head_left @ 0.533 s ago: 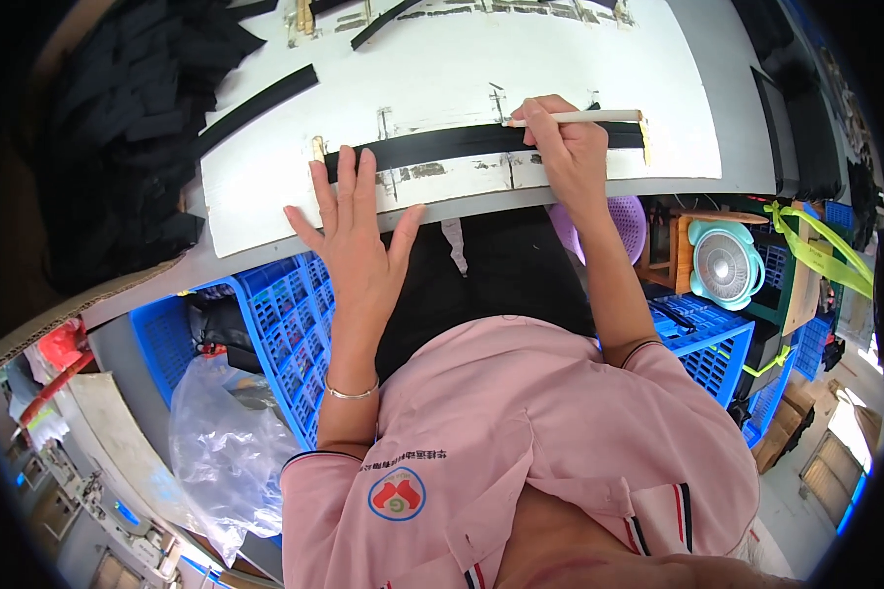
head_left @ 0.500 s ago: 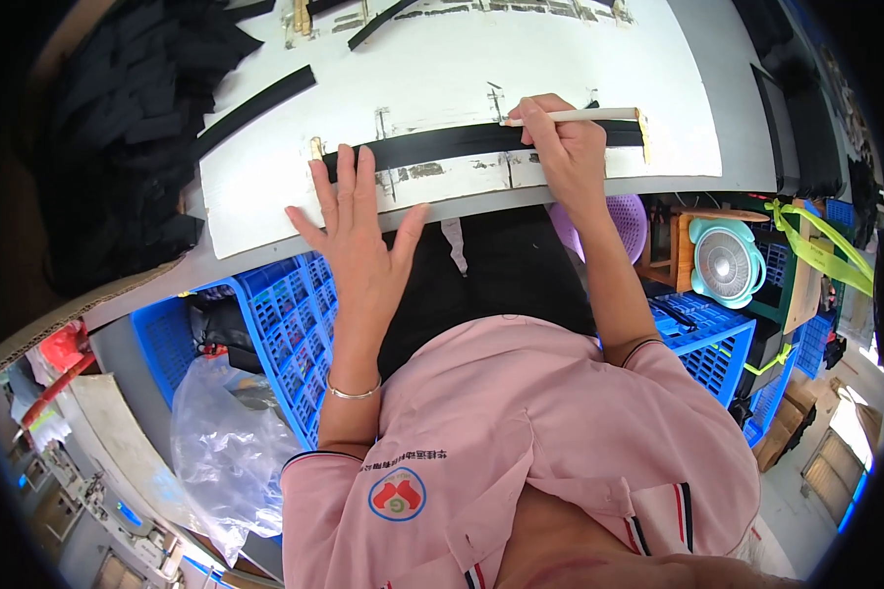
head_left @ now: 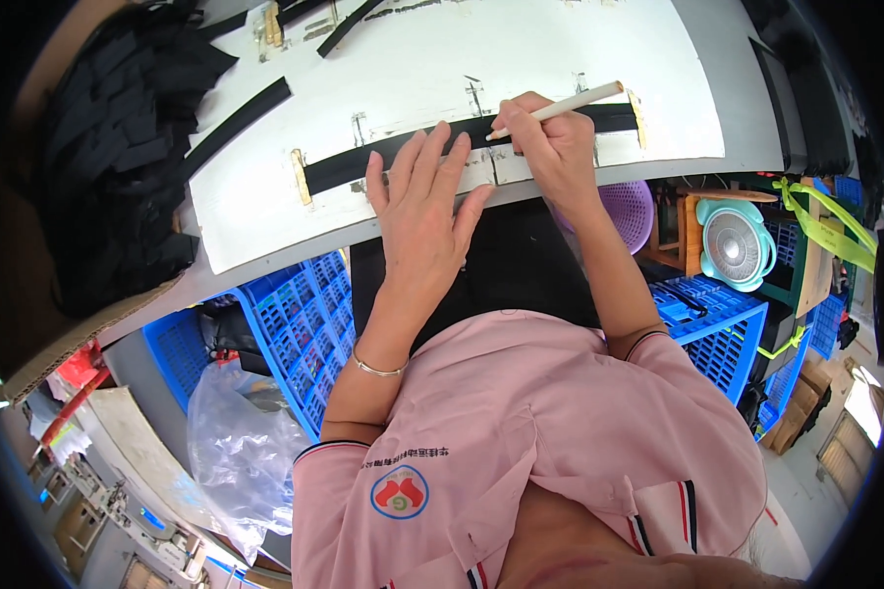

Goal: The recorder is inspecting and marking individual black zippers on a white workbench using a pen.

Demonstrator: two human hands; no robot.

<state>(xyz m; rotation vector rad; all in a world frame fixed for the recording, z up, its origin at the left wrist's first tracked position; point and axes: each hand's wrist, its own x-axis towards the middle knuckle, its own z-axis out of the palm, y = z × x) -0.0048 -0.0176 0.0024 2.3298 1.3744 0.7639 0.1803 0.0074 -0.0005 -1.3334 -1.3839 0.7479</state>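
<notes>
A long black fabric strip point(head_left: 344, 169) lies across the white board point(head_left: 265, 221), its ends beside tan tape marks. My left hand point(head_left: 422, 201) rests on the strip left of its middle, fingers spread and flat. In my right hand point(head_left: 558, 147) is a white marking pencil point(head_left: 584, 99), pinched between thumb and fingers. Its tip meets the strip near the middle, next to a dark line drawn on the board. Part of the strip is hidden under both hands.
A heap of black fabric pieces point(head_left: 118, 147) fills a cardboard box at the left. Another black strip point(head_left: 236, 128) lies on the board's left side. Below the table edge are blue plastic crates point(head_left: 300, 319), a purple basket point(head_left: 627, 216) and a turquoise fan point(head_left: 737, 245).
My left hand has slid right along the strip, away from its left end. My right hand has moved the pencil slightly left and down, tilting it more steeply.
</notes>
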